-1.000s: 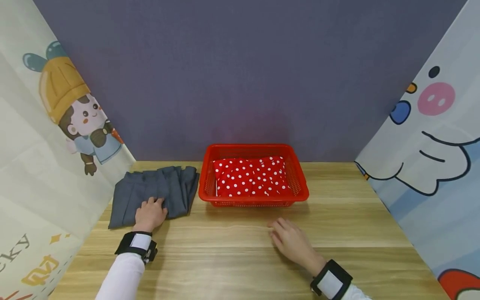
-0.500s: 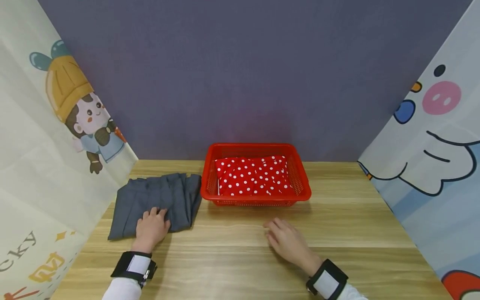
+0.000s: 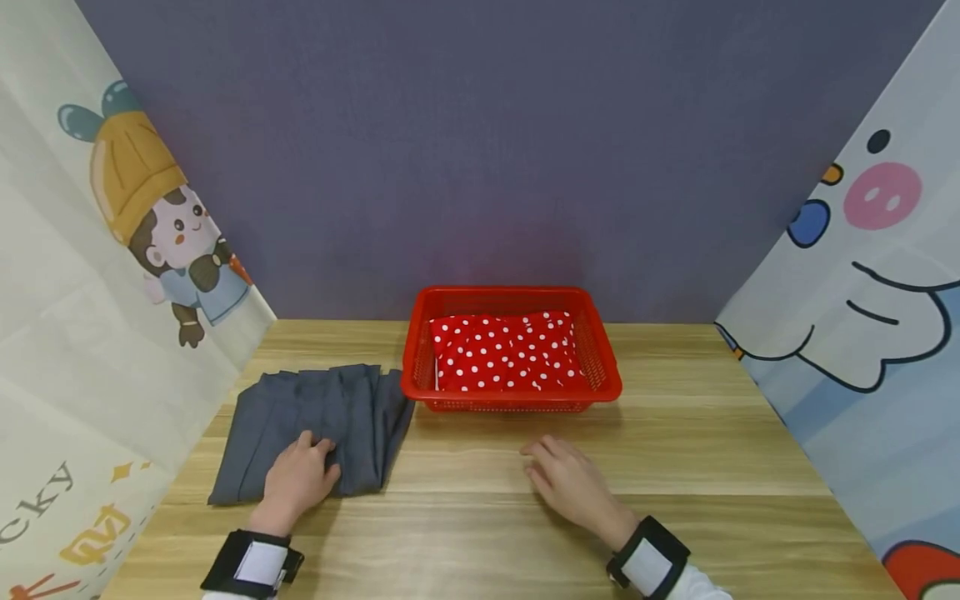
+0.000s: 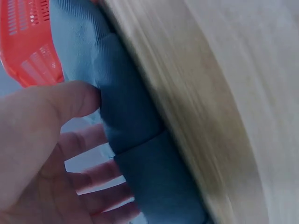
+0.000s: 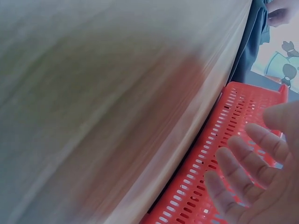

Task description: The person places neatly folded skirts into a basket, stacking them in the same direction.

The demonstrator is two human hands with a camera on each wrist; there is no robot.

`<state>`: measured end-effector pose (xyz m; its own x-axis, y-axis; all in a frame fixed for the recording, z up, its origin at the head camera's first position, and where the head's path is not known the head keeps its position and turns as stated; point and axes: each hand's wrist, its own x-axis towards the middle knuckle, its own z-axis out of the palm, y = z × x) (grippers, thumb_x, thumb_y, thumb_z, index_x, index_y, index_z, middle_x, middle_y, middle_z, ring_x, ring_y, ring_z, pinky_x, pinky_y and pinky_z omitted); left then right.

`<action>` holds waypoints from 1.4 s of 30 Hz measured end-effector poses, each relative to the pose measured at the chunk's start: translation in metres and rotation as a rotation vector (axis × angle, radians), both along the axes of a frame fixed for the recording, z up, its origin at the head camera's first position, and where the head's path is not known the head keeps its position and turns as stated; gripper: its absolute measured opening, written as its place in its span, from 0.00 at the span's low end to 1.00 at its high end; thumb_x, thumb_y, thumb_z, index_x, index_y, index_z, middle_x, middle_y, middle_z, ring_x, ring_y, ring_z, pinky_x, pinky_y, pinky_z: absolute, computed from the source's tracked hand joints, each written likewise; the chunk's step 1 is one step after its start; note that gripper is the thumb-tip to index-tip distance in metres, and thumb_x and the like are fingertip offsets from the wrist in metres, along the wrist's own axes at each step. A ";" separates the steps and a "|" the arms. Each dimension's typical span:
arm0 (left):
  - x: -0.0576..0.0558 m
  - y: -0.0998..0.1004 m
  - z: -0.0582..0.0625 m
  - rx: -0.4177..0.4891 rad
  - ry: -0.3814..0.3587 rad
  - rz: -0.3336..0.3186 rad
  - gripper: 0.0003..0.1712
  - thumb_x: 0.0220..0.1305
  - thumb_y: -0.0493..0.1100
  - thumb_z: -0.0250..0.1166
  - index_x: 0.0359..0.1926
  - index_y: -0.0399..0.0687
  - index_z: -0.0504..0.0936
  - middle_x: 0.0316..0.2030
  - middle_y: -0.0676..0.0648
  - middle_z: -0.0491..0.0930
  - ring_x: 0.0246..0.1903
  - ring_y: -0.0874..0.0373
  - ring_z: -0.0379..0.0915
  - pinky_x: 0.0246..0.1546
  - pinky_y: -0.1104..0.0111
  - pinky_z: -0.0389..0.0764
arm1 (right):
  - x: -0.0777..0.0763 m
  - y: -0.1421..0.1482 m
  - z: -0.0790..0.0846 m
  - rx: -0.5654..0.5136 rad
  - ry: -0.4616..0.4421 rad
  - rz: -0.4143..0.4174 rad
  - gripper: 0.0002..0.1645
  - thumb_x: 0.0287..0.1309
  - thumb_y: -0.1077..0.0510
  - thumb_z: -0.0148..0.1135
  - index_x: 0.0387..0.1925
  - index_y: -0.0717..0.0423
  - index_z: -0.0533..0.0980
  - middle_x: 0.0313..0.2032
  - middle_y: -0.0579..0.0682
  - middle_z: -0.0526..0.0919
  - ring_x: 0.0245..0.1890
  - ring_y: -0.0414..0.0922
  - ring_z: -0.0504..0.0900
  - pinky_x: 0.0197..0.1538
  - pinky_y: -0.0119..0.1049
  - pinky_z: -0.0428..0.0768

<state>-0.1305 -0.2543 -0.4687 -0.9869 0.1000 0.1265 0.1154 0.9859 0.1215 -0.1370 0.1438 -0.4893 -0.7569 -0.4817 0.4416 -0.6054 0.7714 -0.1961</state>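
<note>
A dark grey folded, pleated cloth garment lies on the left of the table, its right edge reaching the basket's front left corner. My left hand rests on its near part in the head view. In the left wrist view the thumb and extended fingers touch the garment's folded layers. To the right, my right hand is held low over the table in front of the red plastic basket, fingers relaxed and holding nothing. Inside the basket lies a red cloth with white dots, folded into a rectangle.
The wood-grain table ends at a dark grey panel just behind the basket. White sheets with cartoon prints border both sides, the left one close to the garment and the right one farther off.
My left hand has drawn the grey garment toward me and slightly right, away from the table's back edge. The right hand has shifted slightly left; the basket stays in place.
</note>
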 end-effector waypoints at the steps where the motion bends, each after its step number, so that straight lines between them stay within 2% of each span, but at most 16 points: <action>1: 0.001 0.001 0.000 0.011 -0.023 0.004 0.18 0.50 0.44 0.66 0.40 0.37 0.81 0.34 0.37 0.72 0.29 0.43 0.73 0.29 0.52 0.76 | 0.000 -0.001 0.001 0.000 -0.005 -0.001 0.14 0.49 0.56 0.66 0.41 0.48 0.78 0.36 0.41 0.78 0.37 0.39 0.78 0.41 0.36 0.79; 6: 0.009 0.006 0.002 0.018 -0.089 0.019 0.16 0.51 0.45 0.66 0.39 0.40 0.81 0.40 0.37 0.71 0.30 0.43 0.75 0.24 0.53 0.77 | -0.001 -0.005 0.003 0.020 -0.029 -0.002 0.13 0.51 0.55 0.65 0.41 0.48 0.78 0.36 0.40 0.77 0.38 0.38 0.78 0.41 0.35 0.79; 12: 0.018 0.011 0.005 -0.002 -0.099 -0.002 0.14 0.51 0.45 0.67 0.37 0.43 0.82 0.51 0.36 0.73 0.40 0.37 0.73 0.31 0.48 0.77 | -0.002 -0.011 0.005 0.029 -0.010 0.018 0.13 0.50 0.55 0.65 0.41 0.48 0.78 0.36 0.41 0.77 0.38 0.39 0.78 0.41 0.36 0.78; 16: 0.028 0.015 0.006 -0.016 -0.106 -0.021 0.14 0.49 0.46 0.68 0.37 0.45 0.82 0.49 0.38 0.75 0.39 0.38 0.73 0.31 0.49 0.77 | -0.001 -0.017 0.007 0.041 -0.015 0.040 0.13 0.51 0.54 0.65 0.41 0.47 0.77 0.37 0.41 0.77 0.39 0.39 0.78 0.42 0.37 0.78; 21: 0.044 0.023 0.004 -0.024 -0.074 -0.055 0.17 0.47 0.47 0.69 0.38 0.46 0.81 0.47 0.40 0.77 0.36 0.42 0.74 0.28 0.54 0.77 | 0.002 -0.029 0.010 0.068 -0.050 0.083 0.14 0.53 0.52 0.63 0.43 0.47 0.77 0.39 0.42 0.77 0.40 0.39 0.77 0.44 0.36 0.78; 25: 0.052 0.033 0.002 -0.031 -0.058 -0.079 0.21 0.46 0.48 0.70 0.42 0.46 0.79 0.47 0.42 0.77 0.36 0.44 0.74 0.31 0.56 0.77 | 0.005 -0.040 0.013 0.116 -0.091 0.132 0.16 0.56 0.50 0.61 0.46 0.47 0.76 0.41 0.43 0.76 0.43 0.39 0.77 0.48 0.37 0.77; 32: 0.061 0.051 0.001 -0.035 -0.081 -0.101 0.22 0.46 0.51 0.70 0.43 0.48 0.80 0.46 0.44 0.77 0.37 0.45 0.73 0.33 0.56 0.77 | 0.008 -0.059 0.014 0.131 -0.034 0.243 0.17 0.55 0.51 0.61 0.48 0.47 0.75 0.42 0.43 0.76 0.43 0.40 0.76 0.49 0.36 0.76; 36: 0.064 0.062 0.001 -0.020 -0.086 -0.141 0.19 0.47 0.49 0.69 0.42 0.49 0.81 0.46 0.44 0.77 0.38 0.45 0.72 0.34 0.57 0.77 | 0.009 -0.065 0.016 0.149 -0.055 0.267 0.19 0.56 0.50 0.60 0.50 0.47 0.75 0.44 0.44 0.75 0.45 0.40 0.75 0.50 0.36 0.75; 42: 0.069 0.081 -0.003 -0.016 -0.049 -0.197 0.19 0.48 0.46 0.67 0.44 0.49 0.82 0.48 0.43 0.77 0.39 0.46 0.72 0.34 0.58 0.77 | 0.012 -0.070 0.017 0.219 -0.141 0.338 0.23 0.60 0.47 0.56 0.57 0.45 0.71 0.56 0.47 0.71 0.53 0.44 0.72 0.56 0.42 0.73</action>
